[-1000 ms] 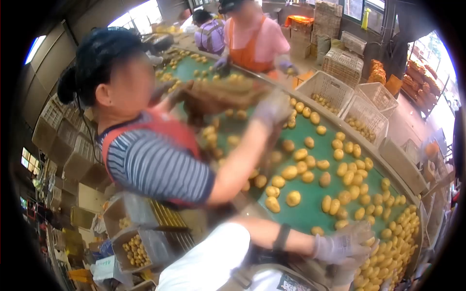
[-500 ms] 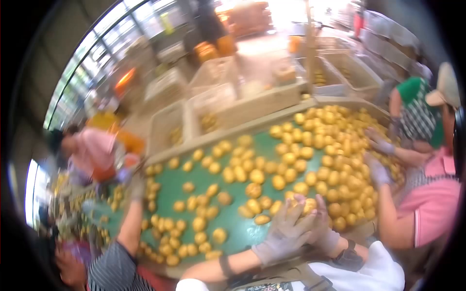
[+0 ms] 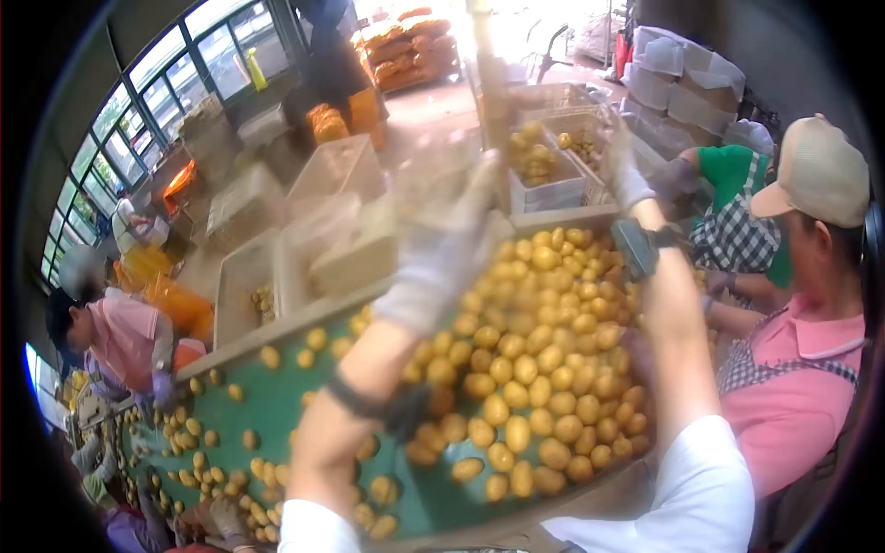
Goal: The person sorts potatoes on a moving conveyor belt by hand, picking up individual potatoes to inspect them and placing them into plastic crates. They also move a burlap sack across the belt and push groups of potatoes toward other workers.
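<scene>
My left hand point(image 3: 442, 249), in a pale work glove, is raised over the far side of the sorting table. Its fingers are smeared by motion but look spread, with no potato visible in them. Raised further right, my right hand point(image 3: 627, 170) is gloved too, its fingers stretched upward and apart from any potato. Below and between my forearms lies a thick heap of potatoes point(image 3: 544, 387) on the green belt point(image 3: 286, 378). Just past the table edge, near my right hand, a white crate point(image 3: 553, 195) holds potatoes, some of them blurred.
More crates point(image 3: 241, 286) stand along the far side. A co-worker in a pink shirt point(image 3: 811, 396) is close on my right, beside one in green point(image 3: 728, 175). Another co-worker point(image 3: 124, 341) works at the far left. A post point(image 3: 491, 92) rises behind the table.
My hands were together low over the near potatoes, cupped around some; now they are raised, apart and further forward. The view has shifted, and blurred potatoes show at the white crate.
</scene>
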`<state>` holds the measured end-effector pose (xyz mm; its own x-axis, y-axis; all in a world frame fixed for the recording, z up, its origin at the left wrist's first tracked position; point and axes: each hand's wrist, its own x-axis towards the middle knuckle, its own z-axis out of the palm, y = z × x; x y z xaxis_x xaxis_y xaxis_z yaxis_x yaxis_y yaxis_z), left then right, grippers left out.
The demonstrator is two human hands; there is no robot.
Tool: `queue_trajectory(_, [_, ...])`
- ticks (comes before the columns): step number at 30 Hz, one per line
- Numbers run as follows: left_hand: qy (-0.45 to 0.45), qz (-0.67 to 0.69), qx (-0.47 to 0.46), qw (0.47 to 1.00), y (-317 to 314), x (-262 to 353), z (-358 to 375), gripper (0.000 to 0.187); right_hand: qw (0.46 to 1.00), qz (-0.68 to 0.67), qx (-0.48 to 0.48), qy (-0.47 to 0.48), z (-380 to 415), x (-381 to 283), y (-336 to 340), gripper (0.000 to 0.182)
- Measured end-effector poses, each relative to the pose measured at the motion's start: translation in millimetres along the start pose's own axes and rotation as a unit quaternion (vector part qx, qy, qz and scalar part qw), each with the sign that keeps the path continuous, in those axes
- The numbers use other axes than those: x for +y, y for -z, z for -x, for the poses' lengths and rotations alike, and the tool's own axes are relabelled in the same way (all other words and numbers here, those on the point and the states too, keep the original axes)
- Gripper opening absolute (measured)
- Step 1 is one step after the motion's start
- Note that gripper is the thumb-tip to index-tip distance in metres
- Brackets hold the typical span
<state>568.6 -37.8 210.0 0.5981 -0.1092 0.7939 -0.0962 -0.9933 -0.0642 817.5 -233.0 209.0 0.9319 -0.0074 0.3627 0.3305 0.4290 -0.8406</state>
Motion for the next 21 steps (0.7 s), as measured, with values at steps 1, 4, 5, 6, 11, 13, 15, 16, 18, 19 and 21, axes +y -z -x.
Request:
queue_trajectory(1, [0.019, -0.026, -0.029, 0.999, 20, -11, 28, 0.064, 0.999, 0.022, -0.001, -0.037, -4, 17, 14, 0.045])
queue_trajectory(4, [0.115, -0.042, -0.090, 0.988, 60, -26, 123, 0.062, 0.945, 0.249, -0.190, -0.095, -4, 106, 82, 0.056])
queue_trajectory(5, [0.115, 0.015, -0.149, 0.982, 72, -11, 148, 0.061, 0.890, 0.361, -0.262, -0.093, 19, 121, 95, 0.061])
queue_trajectory(6, [0.119, 0.072, -0.209, 0.968, 81, 13, 171, 0.060, 0.872, 0.396, -0.228, -0.177, 68, 113, 83, 0.065])
queue_trajectory(11, [-0.077, 0.382, -0.297, 0.872, 61, 168, 251, 0.052, 0.843, 0.497, -0.181, -0.102, 184, 147, 84, 0.069])
queue_trajectory(13, [-0.056, 0.363, -0.294, 0.882, 53, 185, 261, 0.051, 0.863, 0.461, -0.189, -0.085, 204, 141, 79, 0.066])
queue_trajectory(15, [-0.045, 0.344, -0.276, 0.896, 60, 189, 266, 0.047, 0.864, 0.424, -0.242, -0.119, 218, 148, 69, 0.062])
queue_trajectory(16, [-0.008, 0.355, -0.344, 0.869, 69, 186, 265, 0.044, 0.863, 0.406, -0.267, -0.138, 227, 150, 64, 0.060])
queue_trajectory(18, [0.063, 0.371, -0.472, 0.797, 86, 178, 264, 0.039, 0.884, 0.376, -0.249, -0.126, 266, 156, 35, 0.053])
queue_trajectory(19, [0.078, 0.341, -0.453, 0.820, 90, 175, 282, 0.037, 0.886, 0.356, -0.253, -0.157, 288, 155, 17, 0.053])
queue_trajectory(21, [0.105, 0.277, -0.411, 0.862, 91, 163, 329, 0.031, 0.880, 0.337, -0.300, -0.151, 327, 171, -18, 0.049])
